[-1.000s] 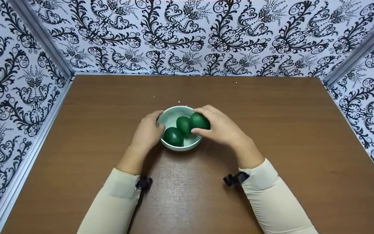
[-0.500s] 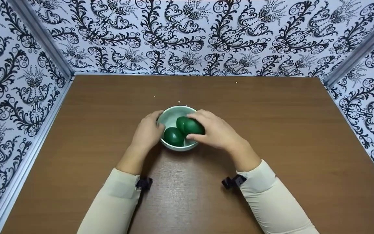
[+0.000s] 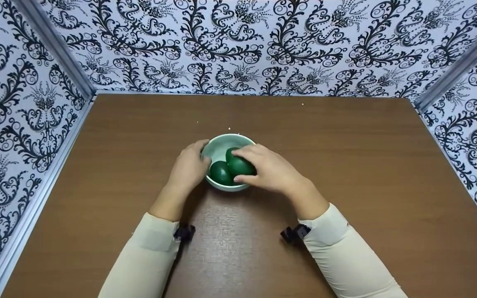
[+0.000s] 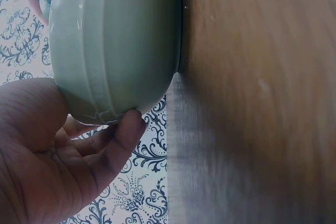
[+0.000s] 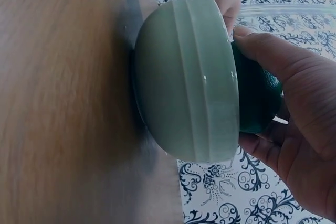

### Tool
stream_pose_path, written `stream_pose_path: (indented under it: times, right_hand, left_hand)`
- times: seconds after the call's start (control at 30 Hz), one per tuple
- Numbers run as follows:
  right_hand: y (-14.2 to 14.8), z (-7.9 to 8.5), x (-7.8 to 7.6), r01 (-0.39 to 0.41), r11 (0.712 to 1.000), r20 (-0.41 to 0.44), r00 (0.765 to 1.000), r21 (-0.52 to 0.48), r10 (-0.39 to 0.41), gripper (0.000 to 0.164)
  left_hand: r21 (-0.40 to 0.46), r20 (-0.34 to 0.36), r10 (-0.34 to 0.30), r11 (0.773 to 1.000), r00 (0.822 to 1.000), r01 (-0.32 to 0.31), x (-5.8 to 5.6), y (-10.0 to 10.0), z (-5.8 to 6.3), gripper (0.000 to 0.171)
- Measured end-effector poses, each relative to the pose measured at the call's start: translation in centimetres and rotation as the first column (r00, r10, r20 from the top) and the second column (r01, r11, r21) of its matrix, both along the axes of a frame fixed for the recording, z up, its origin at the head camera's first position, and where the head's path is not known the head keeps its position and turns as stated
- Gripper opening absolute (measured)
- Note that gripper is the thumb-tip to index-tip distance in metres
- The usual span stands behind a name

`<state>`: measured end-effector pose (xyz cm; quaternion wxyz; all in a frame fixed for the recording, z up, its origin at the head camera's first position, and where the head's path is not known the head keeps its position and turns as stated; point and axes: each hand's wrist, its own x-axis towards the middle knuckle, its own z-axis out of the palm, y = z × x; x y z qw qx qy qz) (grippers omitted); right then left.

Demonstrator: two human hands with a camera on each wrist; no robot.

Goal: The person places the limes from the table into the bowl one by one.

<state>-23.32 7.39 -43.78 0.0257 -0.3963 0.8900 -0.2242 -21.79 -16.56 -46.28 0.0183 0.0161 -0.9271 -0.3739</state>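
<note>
A pale green bowl (image 3: 220, 145) stands upright on the table. My left hand (image 3: 189, 167) grips its left side, the thumb at the rim and the fingers against the outer wall (image 4: 126, 35). With the fingers and thumb of my right hand (image 3: 272, 169) I hold a dark green avocado (image 3: 240, 166) over the right part of the bowl. In the right wrist view this avocado (image 5: 256, 93) sits partly below the rim. Two more avocados lie inside: one at the front left (image 3: 220, 174), and another behind (image 3: 231, 153), mostly covered by the held one and my fingers.
The brown wooden table (image 3: 367, 165) extends around the bowl on all sides. Patterned black-and-white panels (image 3: 238, 45) enclose it at the back, left and right. A small dark wrist device (image 3: 184, 233) shows at each cuff.
My right hand has moved left and slightly toward me, carrying the avocado from the bowl's right rim further over its inside. The left hand and bowl have stayed in place.
</note>
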Motion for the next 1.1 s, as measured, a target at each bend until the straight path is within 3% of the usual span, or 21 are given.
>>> stream_pose_path:
  times: [0.33,0.6,1.1]
  right_hand:
    - [-0.35,-0.69,-0.09,-0.005,1.000,-0.044,0.999,0.012,0.005,0.062]
    - [-0.42,-0.98,-0.12,0.031,0.999,-0.021,0.999,0.032,-0.030,0.063]
    - [-0.26,-0.28,-0.16,0.042,0.997,-0.012,0.999,0.072,-0.041,0.065]
  left_hand:
    - [0.000,0.006,-0.006,1.000,1.000,0.006,-0.14,0.11,0.17,0.053]
    - [0.002,0.015,-0.005,1.000,1.000,0.005,-0.05,0.07,0.14,0.053]
    - [0.008,0.001,-0.002,1.000,1.000,0.002,-0.14,-0.11,-0.17,0.053]
